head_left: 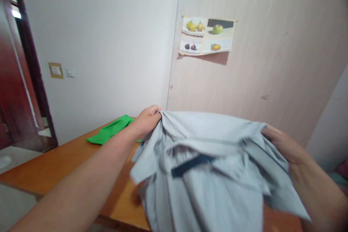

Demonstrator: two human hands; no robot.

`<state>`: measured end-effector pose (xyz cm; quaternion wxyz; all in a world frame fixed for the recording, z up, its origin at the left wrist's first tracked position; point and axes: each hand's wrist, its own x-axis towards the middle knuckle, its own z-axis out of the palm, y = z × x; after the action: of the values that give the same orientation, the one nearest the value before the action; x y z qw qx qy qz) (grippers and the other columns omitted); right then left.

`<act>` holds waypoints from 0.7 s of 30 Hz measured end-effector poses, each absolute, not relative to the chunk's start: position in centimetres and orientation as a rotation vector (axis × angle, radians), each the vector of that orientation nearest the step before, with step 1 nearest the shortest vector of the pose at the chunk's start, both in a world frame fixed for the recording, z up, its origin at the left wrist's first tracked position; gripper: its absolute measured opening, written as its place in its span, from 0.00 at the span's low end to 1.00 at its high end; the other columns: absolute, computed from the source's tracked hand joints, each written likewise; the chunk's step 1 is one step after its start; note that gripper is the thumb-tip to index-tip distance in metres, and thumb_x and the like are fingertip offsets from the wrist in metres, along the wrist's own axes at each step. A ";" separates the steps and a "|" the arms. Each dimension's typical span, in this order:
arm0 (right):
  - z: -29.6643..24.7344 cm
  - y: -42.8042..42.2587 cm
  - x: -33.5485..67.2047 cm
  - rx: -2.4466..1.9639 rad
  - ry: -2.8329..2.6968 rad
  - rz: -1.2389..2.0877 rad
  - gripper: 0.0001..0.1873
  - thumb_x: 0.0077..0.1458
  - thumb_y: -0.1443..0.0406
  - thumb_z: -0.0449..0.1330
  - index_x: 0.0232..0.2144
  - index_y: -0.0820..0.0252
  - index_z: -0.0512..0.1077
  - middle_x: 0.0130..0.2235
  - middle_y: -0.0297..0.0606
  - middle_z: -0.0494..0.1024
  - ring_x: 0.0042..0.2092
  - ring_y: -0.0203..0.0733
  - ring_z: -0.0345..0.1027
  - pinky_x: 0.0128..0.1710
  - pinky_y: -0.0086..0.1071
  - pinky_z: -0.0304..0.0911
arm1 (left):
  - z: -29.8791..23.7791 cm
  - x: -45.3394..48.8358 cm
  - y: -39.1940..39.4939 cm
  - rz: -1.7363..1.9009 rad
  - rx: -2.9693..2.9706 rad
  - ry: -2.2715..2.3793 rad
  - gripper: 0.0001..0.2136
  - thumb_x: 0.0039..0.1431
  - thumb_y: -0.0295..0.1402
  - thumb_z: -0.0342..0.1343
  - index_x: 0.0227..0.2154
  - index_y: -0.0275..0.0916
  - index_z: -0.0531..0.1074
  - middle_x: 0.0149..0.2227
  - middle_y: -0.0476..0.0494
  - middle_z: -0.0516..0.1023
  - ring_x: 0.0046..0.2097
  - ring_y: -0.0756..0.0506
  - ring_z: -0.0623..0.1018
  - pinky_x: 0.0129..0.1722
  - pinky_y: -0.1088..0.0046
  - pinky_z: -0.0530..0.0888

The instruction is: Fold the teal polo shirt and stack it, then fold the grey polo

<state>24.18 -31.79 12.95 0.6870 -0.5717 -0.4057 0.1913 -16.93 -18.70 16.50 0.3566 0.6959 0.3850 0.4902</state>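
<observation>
A light grey shirt (217, 188) hangs stretched between my two hands, its lower part running out of the bottom of the view. A dark band shows inside its collar. My left hand (149, 119) pinches the cloth at one upper corner, thumb and fingers closed on it. At the opposite upper corner, my right hand (278, 140) grips the shirt, its fingers partly hidden by the fabric. The cloth sags in folds between them and is slightly blurred.
Below the shirt is an orange-brown wooden table (67, 159). A bright green cloth (111, 132) lies near its far edge, left of the shirt. Behind stands a pale wall with a fruit picture sheet (206, 36) and switches (56, 70). A dark red door (13, 79) is at far left.
</observation>
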 end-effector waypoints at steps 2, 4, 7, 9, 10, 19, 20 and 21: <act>13.7 -27.8 24.0 -1.321 -1.034 0.389 0.19 0.44 0.55 0.67 0.39 0.54 0.74 0.39 0.41 0.80 0.44 0.50 0.73 0.43 0.40 0.67 | 16.1 -15.8 -14.9 1.527 1.930 1.327 0.10 0.54 0.32 0.58 0.40 0.40 0.73 0.42 0.42 0.78 0.45 0.41 0.76 0.44 0.67 0.71; 13.0 -25.9 24.0 -1.395 -1.019 0.189 0.21 0.46 0.52 0.66 0.41 0.55 0.74 0.45 0.42 0.79 0.49 0.49 0.70 0.49 0.39 0.64 | 14.8 -15.4 -12.6 1.609 2.056 1.455 0.13 0.56 0.33 0.57 0.45 0.41 0.72 0.50 0.40 0.77 0.51 0.40 0.74 0.49 0.65 0.69; 9.9 -26.2 24.1 -1.482 -1.046 0.150 0.22 0.51 0.49 0.61 0.42 0.56 0.74 0.47 0.43 0.78 0.49 0.48 0.70 0.49 0.38 0.63 | 11.4 -16.0 -12.0 1.499 2.178 1.325 0.13 0.59 0.37 0.53 0.45 0.40 0.71 0.45 0.41 0.78 0.46 0.42 0.76 0.44 0.67 0.70; 7.2 -27.3 23.9 -1.574 -1.165 0.255 0.21 0.52 0.47 0.60 0.38 0.56 0.75 0.38 0.40 0.79 0.42 0.45 0.71 0.42 0.36 0.64 | 8.7 -16.6 -12.9 1.293 2.276 1.285 0.10 0.60 0.38 0.52 0.36 0.39 0.73 0.35 0.45 0.78 0.38 0.43 0.76 0.37 0.69 0.69; 6.0 -27.8 23.6 -1.610 -1.251 0.334 0.21 0.51 0.46 0.59 0.34 0.57 0.75 0.33 0.38 0.78 0.37 0.44 0.70 0.37 0.35 0.64 | 7.4 -16.8 -13.5 1.181 2.319 1.275 0.10 0.60 0.38 0.51 0.31 0.39 0.72 0.30 0.46 0.77 0.34 0.44 0.75 0.34 0.70 0.68; -1.5 -27.1 19.0 -1.752 -1.649 0.434 0.21 0.51 0.55 0.59 0.44 0.60 0.75 0.33 0.38 0.77 0.35 0.44 0.69 0.35 0.35 0.63 | 1.9 -15.4 -20.2 0.749 2.443 0.858 0.17 0.51 0.30 0.55 0.45 0.41 0.74 0.46 0.42 0.77 0.47 0.41 0.75 0.46 0.67 0.70; -1.8 -26.8 18.6 -1.784 -1.707 0.390 0.21 0.50 0.57 0.60 0.45 0.60 0.75 0.34 0.39 0.77 0.36 0.44 0.69 0.37 0.35 0.62 | 1.9 -14.9 -20.8 0.724 2.515 0.815 0.21 0.49 0.28 0.55 0.48 0.43 0.74 0.50 0.42 0.76 0.51 0.40 0.73 0.50 0.65 0.69; -2.0 -26.6 18.2 -1.813 -1.772 0.351 0.19 0.49 0.58 0.60 0.43 0.59 0.75 0.35 0.39 0.76 0.36 0.43 0.69 0.37 0.35 0.61 | 1.9 -14.3 -21.4 0.694 2.588 0.779 0.24 0.47 0.27 0.56 0.50 0.44 0.73 0.53 0.42 0.75 0.54 0.39 0.72 0.54 0.63 0.67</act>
<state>18.23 -26.59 -2.01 0.2870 -0.6786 -0.6633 0.1312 -14.32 -21.38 1.92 0.1747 0.9132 0.2749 0.2448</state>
